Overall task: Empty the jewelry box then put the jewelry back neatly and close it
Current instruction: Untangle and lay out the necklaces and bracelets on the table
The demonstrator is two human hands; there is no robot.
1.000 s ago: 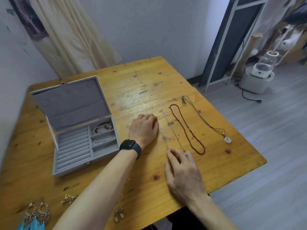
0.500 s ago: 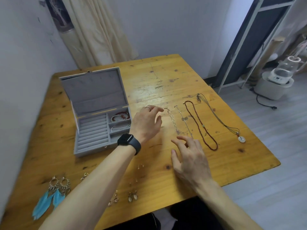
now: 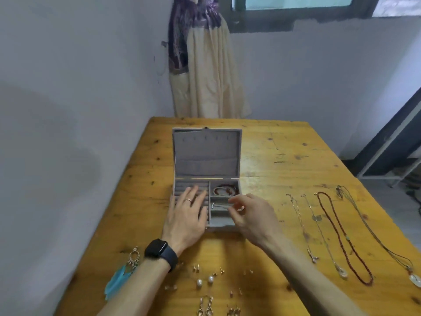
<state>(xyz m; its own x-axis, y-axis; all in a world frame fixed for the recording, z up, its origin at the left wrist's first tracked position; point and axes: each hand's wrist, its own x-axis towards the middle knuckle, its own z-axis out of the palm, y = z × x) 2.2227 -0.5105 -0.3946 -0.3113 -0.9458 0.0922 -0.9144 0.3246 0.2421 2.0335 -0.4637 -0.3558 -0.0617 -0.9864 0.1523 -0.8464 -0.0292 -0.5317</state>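
The grey jewelry box [image 3: 206,156] stands open in the middle of the wooden table [image 3: 284,156], lid upright. My left hand [image 3: 185,218] lies flat with straight fingers on the ring rolls at the box's left side. My right hand [image 3: 249,215] reaches into the middle right compartment and pinches a thin silver bracelet [image 3: 219,205]. A red bead bracelet [image 3: 225,190] lies in the far right compartment. Several necklaces lie side by side on the right, among them a dark red bead one [image 3: 341,238] and a cord with a white pendant [image 3: 414,279].
Turquoise feather earrings [image 3: 118,279] lie at the near left. Pearl earrings [image 3: 205,281], small studs [image 3: 196,267] and gold drop earrings [image 3: 205,307] are spread along the near edge. A wall runs along the left, a curtain [image 3: 205,71] hangs behind the table.
The view swung left onto the box. Both hands left the necklaces and moved to the box: the left now rests on the ring rolls, the right pinches the silver bracelet.
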